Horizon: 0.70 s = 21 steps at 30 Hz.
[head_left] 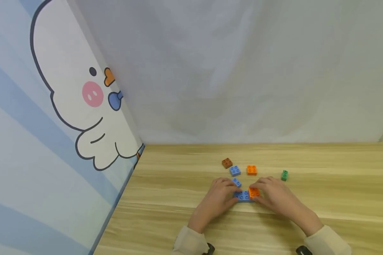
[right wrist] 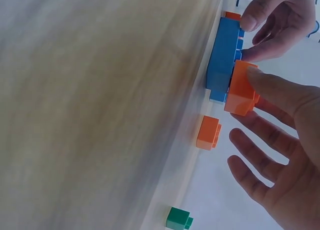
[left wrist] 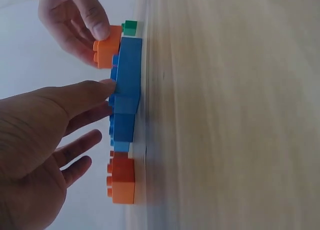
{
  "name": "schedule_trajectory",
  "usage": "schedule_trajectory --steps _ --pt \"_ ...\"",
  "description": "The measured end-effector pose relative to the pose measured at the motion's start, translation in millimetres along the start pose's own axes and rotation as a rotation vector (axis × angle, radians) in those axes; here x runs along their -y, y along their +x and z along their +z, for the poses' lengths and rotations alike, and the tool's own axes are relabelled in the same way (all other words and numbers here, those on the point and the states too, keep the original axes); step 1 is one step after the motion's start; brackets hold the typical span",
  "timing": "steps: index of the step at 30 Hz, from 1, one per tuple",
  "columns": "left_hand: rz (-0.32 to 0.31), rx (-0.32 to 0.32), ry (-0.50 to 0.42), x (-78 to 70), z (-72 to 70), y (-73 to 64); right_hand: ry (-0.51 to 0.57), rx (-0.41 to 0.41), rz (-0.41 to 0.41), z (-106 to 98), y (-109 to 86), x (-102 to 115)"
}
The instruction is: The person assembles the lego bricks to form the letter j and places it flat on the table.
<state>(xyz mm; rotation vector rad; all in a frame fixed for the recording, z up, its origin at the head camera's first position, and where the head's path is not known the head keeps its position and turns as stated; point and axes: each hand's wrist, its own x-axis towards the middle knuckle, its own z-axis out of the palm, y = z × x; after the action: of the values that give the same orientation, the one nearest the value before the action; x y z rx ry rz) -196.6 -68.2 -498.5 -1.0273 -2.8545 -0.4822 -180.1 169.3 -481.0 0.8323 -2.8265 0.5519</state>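
Observation:
On the table, a long blue toy brick lies between both hands. At its left end, my left hand holds it between thumb and index finger, the other fingers loose. My right hand pinches an orange brick over the blue brick's right end. In the right wrist view the orange brick overlaps that end and looks slightly tilted; whether its studs are fully joined I cannot tell. A smaller blue brick lies just behind, partly covered by the left fingers.
Behind the hands lie a brown brick, a square blue brick and another orange brick. A small green brick is farther right. A pale curtain hangs behind the wooden table; a printed panel stands left.

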Motion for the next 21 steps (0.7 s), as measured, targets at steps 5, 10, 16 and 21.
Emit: schedule_trajectory --steps 5,10,16,21 --pt "-0.009 -0.064 -0.084 13.3 -4.6 -3.3 0.009 0.013 0.007 2 0.7 -1" --pt "-0.112 -0.086 -0.062 26.8 -9.9 -6.3 0.047 0.019 0.012 0 2.4 -2" --pt "-0.237 -0.083 0.016 34.1 -7.0 -7.3 0.071 0.020 0.001 1 3.4 -5" --pt "-0.321 -0.084 0.018 33.2 -4.7 -8.1 0.084 0.032 0.003 3 3.3 -6"
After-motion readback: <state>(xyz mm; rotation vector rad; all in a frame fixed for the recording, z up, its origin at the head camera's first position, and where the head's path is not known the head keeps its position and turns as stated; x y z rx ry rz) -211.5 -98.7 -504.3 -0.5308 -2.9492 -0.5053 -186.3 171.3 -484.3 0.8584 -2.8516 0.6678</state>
